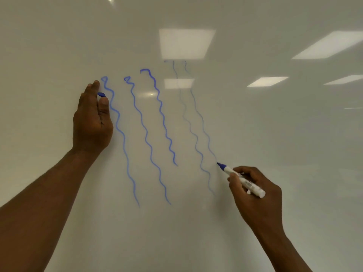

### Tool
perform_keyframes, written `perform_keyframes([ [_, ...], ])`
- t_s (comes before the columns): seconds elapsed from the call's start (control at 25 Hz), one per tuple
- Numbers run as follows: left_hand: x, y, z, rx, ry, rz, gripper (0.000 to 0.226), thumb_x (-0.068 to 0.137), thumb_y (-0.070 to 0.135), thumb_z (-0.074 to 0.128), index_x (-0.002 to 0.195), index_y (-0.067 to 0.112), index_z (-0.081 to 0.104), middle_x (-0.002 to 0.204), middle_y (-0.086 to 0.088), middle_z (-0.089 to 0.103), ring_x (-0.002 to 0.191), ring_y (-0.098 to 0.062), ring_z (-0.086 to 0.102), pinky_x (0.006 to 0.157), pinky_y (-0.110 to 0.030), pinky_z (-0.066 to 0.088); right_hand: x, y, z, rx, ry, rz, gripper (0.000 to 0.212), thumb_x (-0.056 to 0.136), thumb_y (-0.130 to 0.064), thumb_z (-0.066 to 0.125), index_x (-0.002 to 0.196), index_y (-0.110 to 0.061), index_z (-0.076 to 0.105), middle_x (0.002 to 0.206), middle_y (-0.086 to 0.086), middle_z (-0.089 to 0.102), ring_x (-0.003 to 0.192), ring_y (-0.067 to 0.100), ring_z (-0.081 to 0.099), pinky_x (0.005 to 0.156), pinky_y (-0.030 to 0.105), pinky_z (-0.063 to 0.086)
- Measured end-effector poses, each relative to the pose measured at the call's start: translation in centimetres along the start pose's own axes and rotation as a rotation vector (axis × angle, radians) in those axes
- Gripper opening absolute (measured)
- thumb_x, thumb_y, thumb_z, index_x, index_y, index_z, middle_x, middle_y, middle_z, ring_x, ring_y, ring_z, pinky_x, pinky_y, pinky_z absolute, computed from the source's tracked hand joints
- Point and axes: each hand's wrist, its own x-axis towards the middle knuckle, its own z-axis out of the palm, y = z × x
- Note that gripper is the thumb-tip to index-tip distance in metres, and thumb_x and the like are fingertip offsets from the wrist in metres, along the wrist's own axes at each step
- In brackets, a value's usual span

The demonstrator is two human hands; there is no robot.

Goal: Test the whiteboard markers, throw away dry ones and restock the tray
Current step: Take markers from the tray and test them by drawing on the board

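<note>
A glossy whiteboard (255, 124) fills the view. Several blue wavy lines (146, 134) run down it; the two on the right (196, 138) are much fainter. My right hand (255, 191) grips a white marker with a blue tip (243, 180). Its tip touches the board at the lower end of the rightmost faint line. My left hand (92, 122) rests against the board at the left and holds a blue marker cap (101, 94) between thumb and fingers, only partly visible.
Ceiling light panels are reflected in the board at the upper middle (185, 43) and upper right (330, 45). No tray, bin or other markers are in view.
</note>
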Motion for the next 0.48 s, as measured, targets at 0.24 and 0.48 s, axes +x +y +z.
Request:
perform_keyframes([
  [0.24, -6.4, 3.5, -2.0, -0.075, 0.030, -0.105, 0.046, 0.103, 0.031, 0.030, 0.135, 0.005, 0.049, 0.133, -0.012, 0.057, 0.125, -0.028, 0.051, 0.106, -0.031, 0.037, -9.5, 2.5, -3.0, -0.111, -0.137, 0.139, 0.017, 0.068, -0.047, 0.071, 0.085, -0.043, 0.069, 0.073, -0.020, 0.069, 0.062, -0.005, 0.063, 0.061, 0.007, 0.044],
  [0.48, -22.4, 10.1, -4.9, -0.220, -0.165, -0.561, 0.033, 0.092, 0.051, 0.037, 0.101, 0.034, 0.063, 0.093, 0.014, 0.065, 0.092, -0.008, 0.059, 0.085, -0.010, 0.037, -16.6, 8.5, -5.9, 0.143, -0.655, 0.444, 0.034, 0.027, -0.079, 0.079, 0.050, -0.066, 0.059, 0.069, -0.020, 0.070, 0.073, -0.020, 0.059, 0.077, 0.007, 0.044],
])
